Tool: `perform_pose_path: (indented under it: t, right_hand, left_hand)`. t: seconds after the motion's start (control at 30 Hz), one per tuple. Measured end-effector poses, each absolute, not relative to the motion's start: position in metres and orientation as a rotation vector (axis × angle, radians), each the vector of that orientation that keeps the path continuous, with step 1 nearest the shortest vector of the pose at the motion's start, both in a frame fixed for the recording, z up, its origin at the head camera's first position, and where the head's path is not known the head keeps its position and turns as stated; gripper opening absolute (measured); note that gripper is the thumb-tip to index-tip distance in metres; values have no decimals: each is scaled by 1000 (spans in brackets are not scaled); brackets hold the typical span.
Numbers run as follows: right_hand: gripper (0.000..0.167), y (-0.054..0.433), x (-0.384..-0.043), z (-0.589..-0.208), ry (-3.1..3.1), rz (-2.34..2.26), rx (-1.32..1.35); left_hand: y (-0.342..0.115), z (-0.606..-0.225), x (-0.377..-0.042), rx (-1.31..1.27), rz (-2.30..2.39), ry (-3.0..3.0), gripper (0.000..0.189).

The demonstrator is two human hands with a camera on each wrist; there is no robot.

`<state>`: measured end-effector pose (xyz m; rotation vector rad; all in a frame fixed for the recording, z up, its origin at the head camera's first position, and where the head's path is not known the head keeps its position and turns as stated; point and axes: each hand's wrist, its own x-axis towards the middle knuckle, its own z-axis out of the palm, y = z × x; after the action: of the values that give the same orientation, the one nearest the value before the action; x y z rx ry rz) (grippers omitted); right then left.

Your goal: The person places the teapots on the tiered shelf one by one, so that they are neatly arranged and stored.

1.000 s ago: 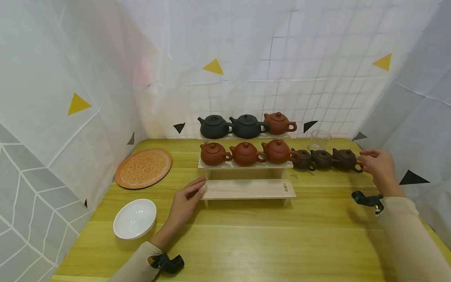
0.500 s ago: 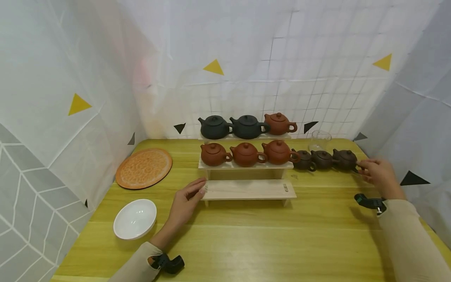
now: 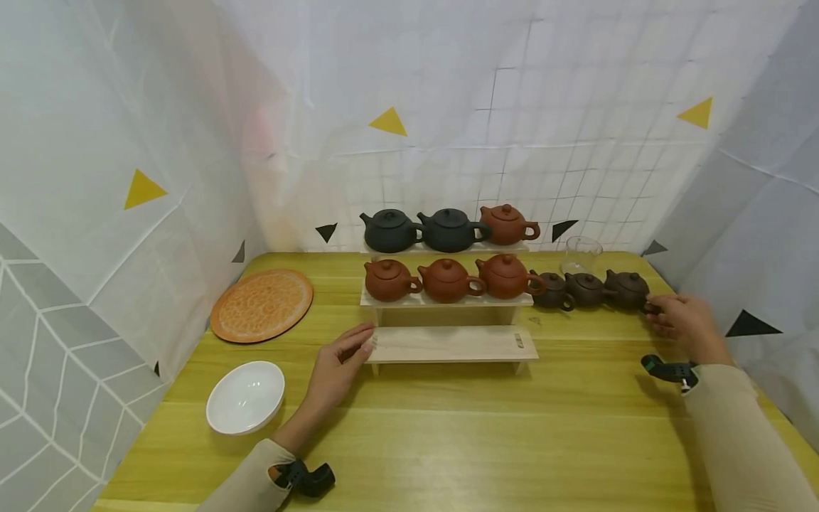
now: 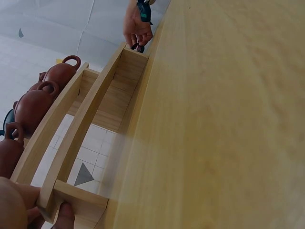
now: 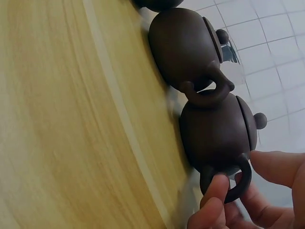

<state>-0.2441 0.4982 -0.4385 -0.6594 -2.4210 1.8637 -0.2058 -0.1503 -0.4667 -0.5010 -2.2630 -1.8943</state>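
Note:
A three-step wooden display stand (image 3: 448, 344) is in the middle of the head view, its lowest step bare. My left hand (image 3: 337, 367) grips the left end of that step; the left wrist view shows its fingers (image 4: 65, 215) bent around the wood. To the stand's right, three dark brown teapots line up on the table. My right hand (image 3: 689, 323) is at the handle of the rightmost dark brown teapot (image 3: 626, 290). In the right wrist view, its fingers (image 5: 213, 202) pinch that handle, and the teapot (image 5: 217, 133) sits beside the middle teapot (image 5: 183, 47).
Reddish teapots (image 3: 446, 280) fill the middle step. On the top step stand two black teapots (image 3: 388, 231) and a reddish one (image 3: 504, 225). A clear glass (image 3: 584, 250) is behind the dark row. At left lie an orange round mat (image 3: 261, 306) and a white bowl (image 3: 245, 398).
My right hand has lowered slightly at the rightmost dark brown teapot, and its fingers have closed in on the handle. The left hand and the stand have stayed put.

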Motion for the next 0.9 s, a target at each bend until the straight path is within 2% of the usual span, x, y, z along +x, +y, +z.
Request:
perform_pose_path:
  t: [0.17,0.4,0.63,0.8,0.9]
  right_hand:
    - [43,497,-243,-440,-2397,1824,-743]
    - [36,498,-244,-441,-2340,1836,-794]
    - [50,496,-247,-441,-2444,1723,-827]
    - [34,496,-247,-440,-2456,1717,-802]
    - [37,494,-246,-438,-2465,1744,-790]
  left_hand:
    - [-150,-466,-206,-486,-1892,-2283,31]
    - [-150,-464,-206,-508,-1890,-2281,31]
    - [-151,-466,-206,-520,-1895,-2266,31]
    - [-151,-467,-206,-518,-1890,-2269,31]
    - [-151,-467,-206,-514,-1886,-2270,31]
